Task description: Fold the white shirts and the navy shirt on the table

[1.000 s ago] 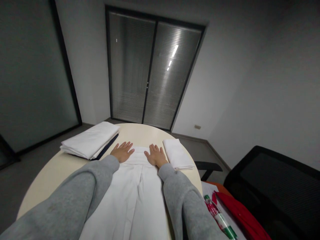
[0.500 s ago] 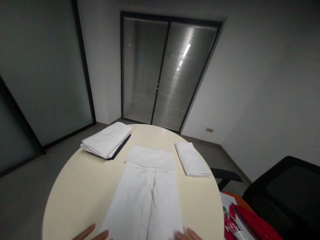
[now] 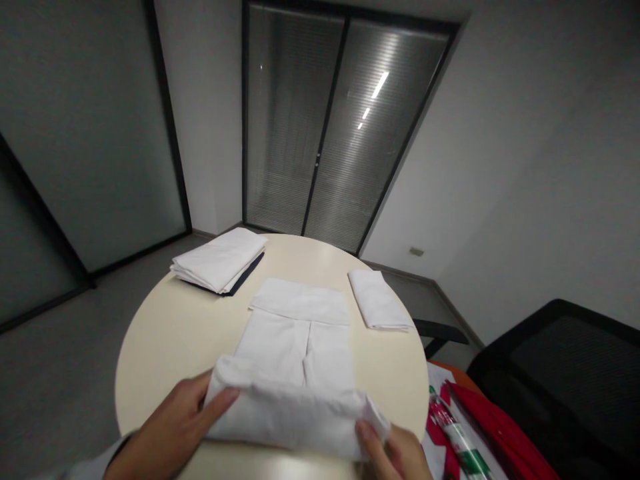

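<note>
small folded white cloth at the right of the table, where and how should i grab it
Probably by its near edge, from the near side, thumb on top and fingers beneath: the small folded cloth lies flat on the table, that edge facing you, so its layers can be pinched together. The right hand is closer, but it holds the larger white cloth.

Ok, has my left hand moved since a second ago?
Yes, toward you: against the table, the left hand went from the far end of the cloth, beside the stack, to the cloth's near part, which it now holds.
</note>
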{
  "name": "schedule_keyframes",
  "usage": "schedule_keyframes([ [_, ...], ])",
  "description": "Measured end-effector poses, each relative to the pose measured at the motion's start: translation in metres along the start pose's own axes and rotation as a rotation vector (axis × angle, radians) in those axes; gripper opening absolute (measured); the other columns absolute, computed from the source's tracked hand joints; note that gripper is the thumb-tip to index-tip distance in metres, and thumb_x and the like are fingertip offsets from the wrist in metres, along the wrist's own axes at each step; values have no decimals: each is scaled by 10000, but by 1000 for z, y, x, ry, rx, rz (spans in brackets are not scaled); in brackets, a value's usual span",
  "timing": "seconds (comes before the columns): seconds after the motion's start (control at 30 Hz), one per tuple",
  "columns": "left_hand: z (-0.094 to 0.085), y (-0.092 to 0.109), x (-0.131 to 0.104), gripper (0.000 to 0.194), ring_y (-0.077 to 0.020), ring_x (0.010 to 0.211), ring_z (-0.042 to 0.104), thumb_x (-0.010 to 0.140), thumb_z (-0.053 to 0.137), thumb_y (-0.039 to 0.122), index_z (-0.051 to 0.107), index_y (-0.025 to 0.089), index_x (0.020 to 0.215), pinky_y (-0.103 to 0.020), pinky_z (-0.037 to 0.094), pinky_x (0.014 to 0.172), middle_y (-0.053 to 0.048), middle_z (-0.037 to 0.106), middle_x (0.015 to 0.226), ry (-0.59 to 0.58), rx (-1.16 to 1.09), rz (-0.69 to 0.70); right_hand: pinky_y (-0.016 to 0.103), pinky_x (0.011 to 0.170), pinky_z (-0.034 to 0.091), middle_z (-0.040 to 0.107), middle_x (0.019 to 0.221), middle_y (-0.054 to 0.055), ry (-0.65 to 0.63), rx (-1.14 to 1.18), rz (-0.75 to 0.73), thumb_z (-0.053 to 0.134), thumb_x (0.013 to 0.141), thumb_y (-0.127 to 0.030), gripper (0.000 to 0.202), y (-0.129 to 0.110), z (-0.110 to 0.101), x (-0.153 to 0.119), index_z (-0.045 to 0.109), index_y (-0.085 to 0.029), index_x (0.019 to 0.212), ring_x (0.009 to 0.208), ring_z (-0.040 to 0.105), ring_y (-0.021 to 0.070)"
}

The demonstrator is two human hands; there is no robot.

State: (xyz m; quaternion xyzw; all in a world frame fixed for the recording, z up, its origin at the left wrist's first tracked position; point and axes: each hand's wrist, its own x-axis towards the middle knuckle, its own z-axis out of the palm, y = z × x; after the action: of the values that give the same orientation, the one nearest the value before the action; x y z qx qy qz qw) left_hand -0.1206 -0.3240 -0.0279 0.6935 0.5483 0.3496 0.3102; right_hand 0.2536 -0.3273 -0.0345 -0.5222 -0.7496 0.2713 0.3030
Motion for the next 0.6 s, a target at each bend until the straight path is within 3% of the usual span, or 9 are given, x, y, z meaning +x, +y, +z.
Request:
schedule_keyframes([
  [0.1, 4, 21, 37, 574, -329, 1238, 658, 987, 550, 570, 600, 240, 1454, -438, 500, 1103, -83, 713, 1354, 30, -190, -56, 287, 710, 512, 706, 805, 54, 67, 75, 146, 434, 1016, -636, 518, -9, 2, 34, 656, -191, 869, 801, 658, 240],
  [0.17, 7, 21, 46, 751, -327, 1168, 689, 979, 536, 621, 407, 199, 1587, -468, 517, 1074, -133, 710, 1335, 5, -309, -102, 284, 666, 462, 660, 745, 37, 126, 53, 182, 427, 992, -682, 543, -8, 6, 46, 612, -202, 817, 716, 598, 213],
  [0.27, 10, 10, 33, 974, -306, 936, 760, 968, 526, 667, 56, 186, 1673, -463, 606, 895, -144, 768, 1165, -91, -503, -202, 278, 629, 412, 614, 706, 18, 205, 43, 200, 394, 994, -681, 535, -1, 12, 51, 560, -224, 772, 667, 551, 192],
  [0.33, 13, 4, 20, 1073, -303, 947, 768, 945, 589, 642, -80, 213, 1665, -460, 610, 897, -133, 775, 1158, -90, -545, -204, 280, 628, 405, 612, 701, 20, 239, 39, 200, 376, 1001, -665, 518, 2, 15, 51, 541, -234, 766, 671, 560, 198],
  [0.4, 17, 1, 12, 1066, -310, 1044, 757, 931, 633, 592, -52, 237, 1668, -465, 600, 944, -134, 760, 1229, -38, -482, -210, 287, 627, 398, 618, 682, 22, 236, -2, 201, 360, 1011, -636, 491, 2, 16, 52, 541, -244, 778, 662, 577, 209],
  [0.5, 23, 1, 13, 806, -313, 1248, 675, 949, 600, 533, 265, 264, 1631, -467, 550, 1056, -119, 686, 1393, 76, -215, -197, 301, 640, 393, 663, 698, 44, 191, -128, 216, 332, 1027, -560, 435, -1, 16, 58, 588, -251, 860, 675, 631, 236],
  [0.6, 27, 3, 22, 548, -292, 1370, 579, 983, 523, 485, 532, 270, 1487, -457, 455, 1169, -74, 625, 1478, 208, 82, -83, 310, 659, 399, 724, 798, 86, 176, -246, 224, 283, 1039, -479, 420, -7, 15, 64, 626, -238, 1020, 761, 692, 268],
])
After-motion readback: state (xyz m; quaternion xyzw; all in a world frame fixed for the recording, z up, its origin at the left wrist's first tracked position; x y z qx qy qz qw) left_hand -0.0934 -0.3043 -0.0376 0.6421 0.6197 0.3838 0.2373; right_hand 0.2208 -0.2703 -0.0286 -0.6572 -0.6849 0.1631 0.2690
